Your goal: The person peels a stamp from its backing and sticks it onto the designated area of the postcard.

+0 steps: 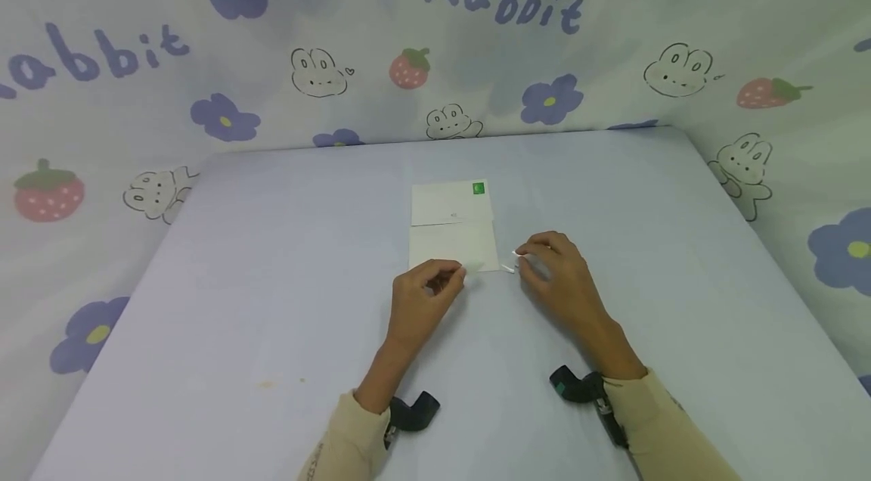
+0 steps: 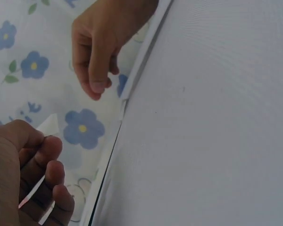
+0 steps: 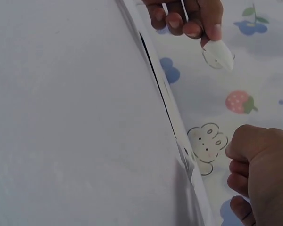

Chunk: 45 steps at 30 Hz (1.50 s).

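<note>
My left hand [image 1: 427, 290] pinches a small white slip [image 3: 220, 55] between thumb and index finger, its pointed end sticking out past the fingertips. The slip shows pale against the curtain in the left wrist view. My right hand [image 1: 559, 275] is to the right, its fingers loosely bent, with thumb and index tips slightly apart in the head view. Small whitish scraps [image 1: 508, 268] show right by those fingertips. Ahead of the hands lies a white envelope [image 1: 438, 203] with a green stamp [image 1: 478, 187] at its upper right. A cream paper panel [image 1: 449, 243] adjoins its lower edge.
The white table [image 1: 286, 262] stretches to both sides. A curtain [image 1: 367, 27] printed with rabbits, flowers and strawberries hangs behind and beside it. Faint yellowish marks [image 1: 266, 384] are on the near left surface. Black wrist cameras [image 1: 416, 411] sit at both cuffs.
</note>
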Each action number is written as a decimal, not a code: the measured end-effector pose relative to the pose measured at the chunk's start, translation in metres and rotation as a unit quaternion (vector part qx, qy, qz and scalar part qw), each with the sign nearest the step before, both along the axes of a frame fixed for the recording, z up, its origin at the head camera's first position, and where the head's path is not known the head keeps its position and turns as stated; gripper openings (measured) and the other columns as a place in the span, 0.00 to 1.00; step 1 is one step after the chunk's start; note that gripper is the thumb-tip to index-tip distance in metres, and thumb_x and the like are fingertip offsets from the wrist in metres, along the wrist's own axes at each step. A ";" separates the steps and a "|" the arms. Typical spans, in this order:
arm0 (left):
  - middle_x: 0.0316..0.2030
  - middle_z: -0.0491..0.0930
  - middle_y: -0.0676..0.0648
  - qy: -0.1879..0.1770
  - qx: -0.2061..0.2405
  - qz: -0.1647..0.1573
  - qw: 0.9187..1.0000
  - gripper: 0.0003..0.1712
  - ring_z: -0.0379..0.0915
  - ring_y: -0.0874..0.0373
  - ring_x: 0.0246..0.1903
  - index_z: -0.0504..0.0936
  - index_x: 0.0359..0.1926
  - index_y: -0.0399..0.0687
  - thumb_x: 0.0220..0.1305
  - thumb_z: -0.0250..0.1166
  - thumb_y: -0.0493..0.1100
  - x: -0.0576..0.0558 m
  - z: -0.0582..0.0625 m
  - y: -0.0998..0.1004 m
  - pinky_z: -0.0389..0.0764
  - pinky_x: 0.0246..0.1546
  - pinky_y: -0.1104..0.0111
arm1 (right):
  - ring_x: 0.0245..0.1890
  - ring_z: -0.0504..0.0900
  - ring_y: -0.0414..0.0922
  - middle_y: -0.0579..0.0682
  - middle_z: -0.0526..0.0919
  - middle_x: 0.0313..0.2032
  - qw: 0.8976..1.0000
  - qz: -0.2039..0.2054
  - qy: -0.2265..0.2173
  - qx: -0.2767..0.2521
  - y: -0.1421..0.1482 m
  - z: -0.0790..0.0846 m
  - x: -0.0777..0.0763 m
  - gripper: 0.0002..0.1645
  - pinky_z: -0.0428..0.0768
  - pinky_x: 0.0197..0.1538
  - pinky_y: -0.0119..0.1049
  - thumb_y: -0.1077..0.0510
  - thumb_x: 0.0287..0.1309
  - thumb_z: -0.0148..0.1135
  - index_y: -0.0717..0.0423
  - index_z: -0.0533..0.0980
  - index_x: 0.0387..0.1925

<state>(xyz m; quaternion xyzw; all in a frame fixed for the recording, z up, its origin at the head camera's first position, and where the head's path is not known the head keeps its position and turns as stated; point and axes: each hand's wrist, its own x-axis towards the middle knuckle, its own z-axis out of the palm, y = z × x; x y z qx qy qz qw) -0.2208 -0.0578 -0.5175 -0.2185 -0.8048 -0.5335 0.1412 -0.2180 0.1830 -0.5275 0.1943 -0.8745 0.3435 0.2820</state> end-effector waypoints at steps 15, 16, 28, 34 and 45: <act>0.27 0.82 0.53 0.061 -0.020 0.003 0.998 0.02 0.74 0.64 0.25 0.87 0.37 0.44 0.64 0.69 0.37 0.002 -0.001 -0.003 0.77 0.24 0.71 | 0.40 0.81 0.45 0.49 0.82 0.41 0.987 0.082 -0.020 -0.139 -0.045 0.010 0.020 0.11 0.80 0.40 0.38 0.70 0.53 0.72 0.55 0.86 0.37; 0.27 0.82 0.53 0.069 -0.026 0.002 0.997 0.02 0.74 0.64 0.24 0.87 0.37 0.44 0.64 0.69 0.37 0.001 -0.001 -0.003 0.77 0.24 0.72 | 0.40 0.82 0.46 0.50 0.82 0.40 0.986 0.090 -0.020 -0.142 -0.049 0.015 0.023 0.11 0.80 0.41 0.39 0.72 0.52 0.72 0.58 0.86 0.37; 0.27 0.80 0.54 0.115 -0.089 -0.020 0.989 0.07 0.73 0.61 0.24 0.87 0.42 0.45 0.63 0.71 0.38 0.002 0.000 -0.001 0.77 0.24 0.72 | 0.42 0.80 0.43 0.47 0.81 0.44 0.979 0.088 -0.091 -0.158 -0.053 0.008 0.023 0.08 0.80 0.42 0.39 0.66 0.59 0.70 0.56 0.86 0.41; 0.29 0.80 0.55 0.108 -0.104 -0.029 0.988 0.11 0.74 0.62 0.26 0.87 0.46 0.47 0.61 0.73 0.38 0.002 -0.002 -0.003 0.77 0.25 0.72 | 0.40 0.79 0.42 0.46 0.82 0.43 0.976 0.103 -0.094 -0.168 -0.056 0.006 0.023 0.07 0.79 0.42 0.39 0.64 0.60 0.70 0.54 0.86 0.40; 0.29 0.81 0.54 0.105 -0.098 -0.006 0.990 0.07 0.74 0.60 0.27 0.87 0.41 0.46 0.61 0.73 0.37 -0.003 -0.002 -0.002 0.77 0.27 0.72 | 0.43 0.77 0.45 0.48 0.79 0.44 0.996 0.034 -0.049 -0.069 -0.043 0.000 0.013 0.12 0.76 0.42 0.35 0.67 0.52 0.75 0.57 0.85 0.40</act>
